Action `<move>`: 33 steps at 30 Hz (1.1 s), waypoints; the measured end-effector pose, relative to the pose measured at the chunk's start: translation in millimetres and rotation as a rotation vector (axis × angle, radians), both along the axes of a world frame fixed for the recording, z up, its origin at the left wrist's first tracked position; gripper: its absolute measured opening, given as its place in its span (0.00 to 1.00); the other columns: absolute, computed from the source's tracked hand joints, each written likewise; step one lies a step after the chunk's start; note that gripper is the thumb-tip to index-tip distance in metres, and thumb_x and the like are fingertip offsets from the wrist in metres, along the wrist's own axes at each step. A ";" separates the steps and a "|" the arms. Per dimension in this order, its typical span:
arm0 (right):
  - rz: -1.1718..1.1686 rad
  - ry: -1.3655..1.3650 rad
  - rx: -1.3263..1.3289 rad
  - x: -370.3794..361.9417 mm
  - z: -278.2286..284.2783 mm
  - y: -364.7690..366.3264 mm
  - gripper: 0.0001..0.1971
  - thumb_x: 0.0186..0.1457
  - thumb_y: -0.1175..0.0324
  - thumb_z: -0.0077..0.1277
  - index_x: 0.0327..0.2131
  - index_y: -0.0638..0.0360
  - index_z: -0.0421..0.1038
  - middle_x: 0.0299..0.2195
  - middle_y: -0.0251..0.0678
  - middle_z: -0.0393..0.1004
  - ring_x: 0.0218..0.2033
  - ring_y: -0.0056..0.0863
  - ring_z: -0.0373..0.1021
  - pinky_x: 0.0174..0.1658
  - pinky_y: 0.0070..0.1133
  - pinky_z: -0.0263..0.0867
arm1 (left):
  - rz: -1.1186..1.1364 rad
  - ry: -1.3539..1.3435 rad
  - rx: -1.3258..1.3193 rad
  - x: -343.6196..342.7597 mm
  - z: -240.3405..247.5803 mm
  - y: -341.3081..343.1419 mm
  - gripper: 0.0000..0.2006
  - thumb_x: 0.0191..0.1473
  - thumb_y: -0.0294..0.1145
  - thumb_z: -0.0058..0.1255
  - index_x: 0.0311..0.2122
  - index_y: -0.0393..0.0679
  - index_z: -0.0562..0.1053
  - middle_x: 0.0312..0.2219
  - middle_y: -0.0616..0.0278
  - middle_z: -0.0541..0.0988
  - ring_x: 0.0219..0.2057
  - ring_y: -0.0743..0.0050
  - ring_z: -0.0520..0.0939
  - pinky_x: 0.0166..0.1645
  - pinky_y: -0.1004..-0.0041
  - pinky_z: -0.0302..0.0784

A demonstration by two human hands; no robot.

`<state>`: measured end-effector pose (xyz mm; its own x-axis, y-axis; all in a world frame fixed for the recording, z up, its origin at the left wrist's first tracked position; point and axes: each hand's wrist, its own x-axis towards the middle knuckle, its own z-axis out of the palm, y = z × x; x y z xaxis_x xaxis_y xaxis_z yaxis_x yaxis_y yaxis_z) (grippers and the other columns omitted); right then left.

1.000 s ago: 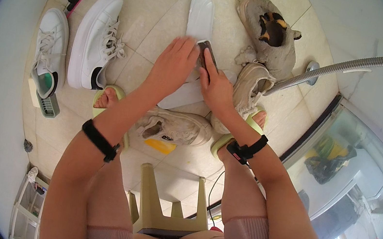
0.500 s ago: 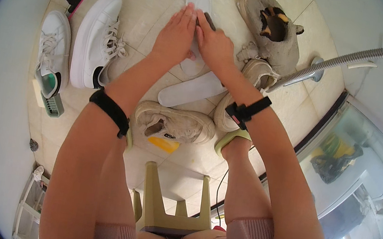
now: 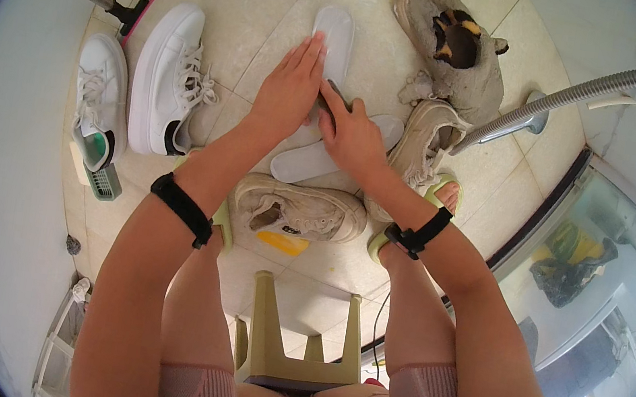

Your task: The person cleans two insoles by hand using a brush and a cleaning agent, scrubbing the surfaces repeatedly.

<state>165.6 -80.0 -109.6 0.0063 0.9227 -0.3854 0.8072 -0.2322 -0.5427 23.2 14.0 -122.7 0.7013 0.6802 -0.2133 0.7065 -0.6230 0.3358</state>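
A long white insole (image 3: pixel 335 29) lies on the tiled floor, pointing away from me. My left hand (image 3: pixel 289 85) rests flat along its left side, fingers stretched out together. Closed round a slim dark tool (image 3: pixel 329 93), my right hand (image 3: pixel 352 140) works at the insole's lower part; the tool's working end is hidden, so its kind is unclear. A second white insole (image 3: pixel 302 165) lies slantwise under my right hand. Below it a dirty beige sneaker (image 3: pixel 324 214) is on its side, and another worn sneaker (image 3: pixel 427 133) stands to the right.
Two white sneakers (image 3: pixel 162 79) stand at the left beside a green plastic basket piece (image 3: pixel 105 182). A grey mud-caked shoe (image 3: pixel 473 78) sits at the far right, near a metal hose (image 3: pixel 579 101). A yellow piece (image 3: pixel 283 243) and an olive stool (image 3: pixel 265 345) are near my feet.
My right hand, with the dark tool, has slid toward me along the insole, uncovering more of its far end. My left hand has also come slightly nearer. The view has shifted a little.
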 end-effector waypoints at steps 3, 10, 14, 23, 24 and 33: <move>-0.010 0.033 0.047 -6.7 -8.6 -15.1 0.24 0.64 0.58 0.45 0.63 0.41 0.59 0.36 0.55 0.68 0.26 0.53 0.73 0.30 0.40 0.73 | -0.009 0.035 -0.001 -3.9 3.6 -2.8 0.51 0.33 0.23 0.69 0.65 0.31 0.55 0.68 0.49 0.51 0.68 0.51 0.58 0.70 0.64 0.57; -0.078 -0.185 0.343 22.9 -26.8 98.4 0.18 0.63 0.58 0.47 0.55 0.47 0.65 0.37 0.55 0.70 0.25 0.53 0.74 0.28 0.40 0.72 | 0.036 -0.052 0.040 -7.5 -11.9 -9.8 0.49 0.32 0.20 0.68 0.64 0.32 0.58 0.68 0.52 0.52 0.67 0.54 0.59 0.70 0.65 0.58; -0.045 -0.126 0.403 12.4 -32.9 88.4 0.18 0.63 0.58 0.48 0.55 0.45 0.66 0.37 0.54 0.70 0.27 0.52 0.74 0.27 0.39 0.72 | 0.068 -0.007 0.049 -10.0 -13.9 -12.5 0.48 0.31 0.20 0.68 0.63 0.32 0.59 0.69 0.52 0.52 0.67 0.54 0.59 0.70 0.65 0.58; -0.136 -0.217 0.390 15.3 -33.0 106.7 0.18 0.62 0.58 0.49 0.55 0.45 0.68 0.34 0.52 0.70 0.25 0.51 0.74 0.29 0.40 0.72 | 0.030 -0.062 0.078 -4.6 -13.9 -13.1 0.43 0.38 0.22 0.64 0.62 0.30 0.60 0.68 0.51 0.53 0.67 0.55 0.59 0.70 0.64 0.57; -0.179 -0.201 0.373 6.8 -30.7 96.7 0.18 0.62 0.58 0.49 0.55 0.45 0.67 0.34 0.52 0.71 0.25 0.52 0.74 0.29 0.40 0.72 | 0.028 -0.037 0.131 -4.6 -13.4 -17.8 0.32 0.48 0.23 0.54 0.60 0.31 0.63 0.66 0.51 0.57 0.66 0.56 0.62 0.69 0.64 0.60; -0.182 -0.179 0.346 12.7 -31.7 104.1 0.19 0.63 0.55 0.48 0.56 0.43 0.67 0.36 0.50 0.71 0.26 0.51 0.74 0.28 0.40 0.72 | 0.024 -0.005 0.104 -2.9 -12.3 -23.3 0.32 0.50 0.22 0.51 0.62 0.30 0.61 0.66 0.49 0.57 0.67 0.54 0.60 0.70 0.64 0.57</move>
<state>178.2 24.0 -141.3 0.2193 0.9752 -0.0313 0.8587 -0.2081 -0.4684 20.3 -9.3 -134.9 0.6855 0.7150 -0.1371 0.7200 -0.6378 0.2736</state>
